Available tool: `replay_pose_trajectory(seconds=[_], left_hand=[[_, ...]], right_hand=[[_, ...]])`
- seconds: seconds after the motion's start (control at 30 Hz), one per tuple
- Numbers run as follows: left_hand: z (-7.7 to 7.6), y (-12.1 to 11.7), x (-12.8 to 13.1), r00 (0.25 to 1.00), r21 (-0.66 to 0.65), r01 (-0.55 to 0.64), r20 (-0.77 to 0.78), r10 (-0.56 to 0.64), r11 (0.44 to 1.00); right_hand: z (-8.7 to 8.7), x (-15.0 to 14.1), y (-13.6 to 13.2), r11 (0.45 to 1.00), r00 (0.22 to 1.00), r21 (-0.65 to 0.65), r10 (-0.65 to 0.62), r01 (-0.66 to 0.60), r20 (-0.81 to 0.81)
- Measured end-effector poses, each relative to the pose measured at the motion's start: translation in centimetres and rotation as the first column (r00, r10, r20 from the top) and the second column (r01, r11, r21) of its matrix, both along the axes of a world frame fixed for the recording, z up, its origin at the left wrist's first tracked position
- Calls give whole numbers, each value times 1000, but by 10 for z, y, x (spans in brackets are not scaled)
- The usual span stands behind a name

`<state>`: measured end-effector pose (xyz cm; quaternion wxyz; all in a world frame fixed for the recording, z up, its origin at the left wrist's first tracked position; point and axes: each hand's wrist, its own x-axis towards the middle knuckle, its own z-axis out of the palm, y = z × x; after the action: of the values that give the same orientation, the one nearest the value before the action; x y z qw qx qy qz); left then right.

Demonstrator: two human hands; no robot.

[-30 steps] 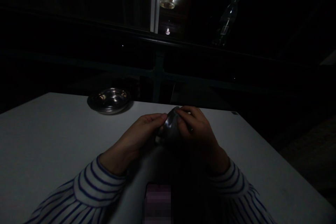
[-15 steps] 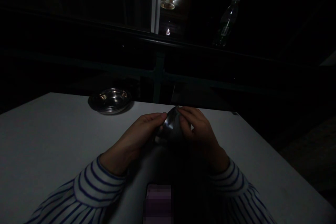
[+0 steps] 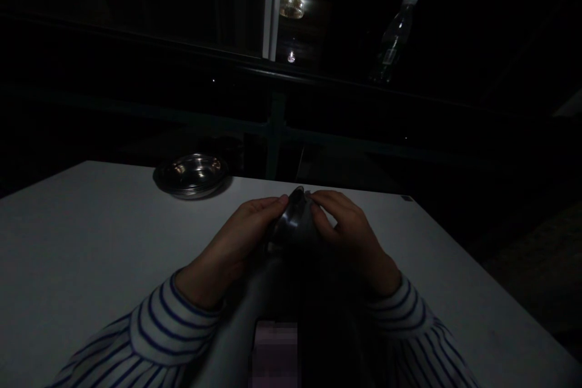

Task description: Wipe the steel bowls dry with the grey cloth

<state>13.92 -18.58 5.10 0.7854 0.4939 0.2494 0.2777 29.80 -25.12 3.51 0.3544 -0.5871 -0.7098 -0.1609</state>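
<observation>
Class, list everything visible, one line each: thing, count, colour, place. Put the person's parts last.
Flat table: one, white, centre
Nested round metal bowls: count unclear, silver, table's far left
Curved shiny metal dish: one, dark silver, between hands
Thin material: one, grey, right fingertips
Capped plastic bottle: one, clear, beyond table
Phone-like rectangle: one, pinkish, near side
Small label: one, dark, far right corner
Upright bar: one, pale, background
Round lamp: one, golden, background
Left hand: one, bare, at dish
Right hand: one, bare, at material
Striped sleeves: two, white-blue, forearms

Dk, shiny, curved obj point(image 3: 291, 221) tilted over wht tbl point(image 3: 100, 242).
</observation>
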Motion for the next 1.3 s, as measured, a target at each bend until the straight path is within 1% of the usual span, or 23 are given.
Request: replay_pose_trajectory(seconds=[0.1, 0.17, 0.23, 0.27, 0.33, 0.47, 0.57, 0.67, 0.73, 0.83, 1.0, 1.1, 1.2, 1.3], left_hand=[[-2, 3, 1, 1000, 8, -27, -4, 27, 1000], [-4, 6, 1, 999, 8, -50, -2, 50, 999], [-5, 8, 2, 997, -4, -72, 10, 73, 997], [-5, 9, 2, 997, -10, -78, 20, 78, 997], [-4, 8, 1, 995, -19, -91, 35, 91, 996], [-2, 3, 2, 997, -33, -67, 19, 68, 997], [-2, 1, 3, 998, -54, -68, 4, 68, 996], [-4, 4, 3, 996, -85, -86, 24, 89, 993], [-5, 7, 3, 994, -108, -97, 45, 102, 989], [-6, 12, 3, 987, -130, -153, 36, 159, 980], [0, 14, 2, 969, -120, -236, 49, 243, 964], [6, 14, 0, 958, -150, -278, 24, 284, 949], [7, 15, -1, 959, -161, -270, 45, 281, 949], [3, 16, -2, 969, -98, -227, 81, 235, 969]], right_hand=[[0, -6, -2, 994, 990, 0, 110, -111, 83], [0, -14, -4, 982, 969, -6, 189, -191, 157], [0, -21, -5, 971, 947, -37, 239, -236, 213], [0, -23, -6, 969, 942, -56, 246, -240, 229], [0, -24, -6, 977, 951, -59, 214, -206, 223], [-2, -16, -1, 998, 991, 2, 65, -66, 114], [-1, -14, 0, 999, 997, -33, 25, -22, 70], [0, -23, -4, 996, 986, -42, 82, -77, 144], [-1, -31, -6, 991, 962, -51, 135, -127, 235], [-5, -40, -5, 984, 921, -52, 178, -170, 346], [-13, -43, 1, 978, 892, 49, 163, -202, 422], [-15, -45, 3, 975, 875, 89, 140, -203, 464], [-15, -46, 3, 965, 862, 129, 138, -227, 487], [-15, -42, 2, 965, 863, 140, 128, -222, 488]])
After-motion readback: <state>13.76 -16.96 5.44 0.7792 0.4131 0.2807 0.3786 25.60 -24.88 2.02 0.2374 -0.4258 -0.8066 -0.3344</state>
